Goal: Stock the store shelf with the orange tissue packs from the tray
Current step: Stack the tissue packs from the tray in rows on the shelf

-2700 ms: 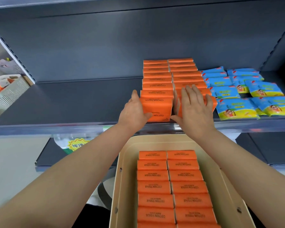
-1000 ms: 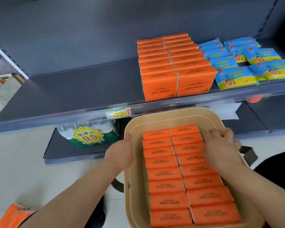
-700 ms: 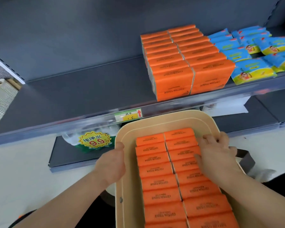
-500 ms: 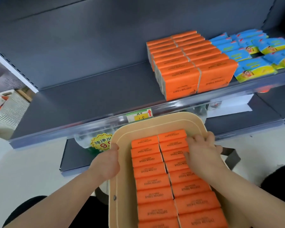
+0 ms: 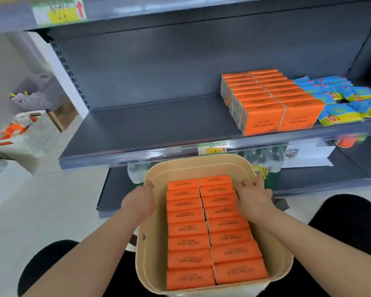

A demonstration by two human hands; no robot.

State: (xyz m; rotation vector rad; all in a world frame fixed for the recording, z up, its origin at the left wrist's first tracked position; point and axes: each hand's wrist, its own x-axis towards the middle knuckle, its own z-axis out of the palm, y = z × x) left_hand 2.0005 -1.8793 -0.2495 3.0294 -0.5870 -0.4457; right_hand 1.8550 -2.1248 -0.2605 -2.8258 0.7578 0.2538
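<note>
L hand grips tray rim, fingers hidden outside; R hand atop packs, grip unclear.

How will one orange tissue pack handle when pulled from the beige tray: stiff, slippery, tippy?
Probably soft: the orange rectangular tissue packs have rounded, puffy tops. Likely light, being tissue. They sit tight in two columns in the beige plastic tray, so one may drag neighbours. Those on the grey shelf stand on edge, so fairly stable.
</note>
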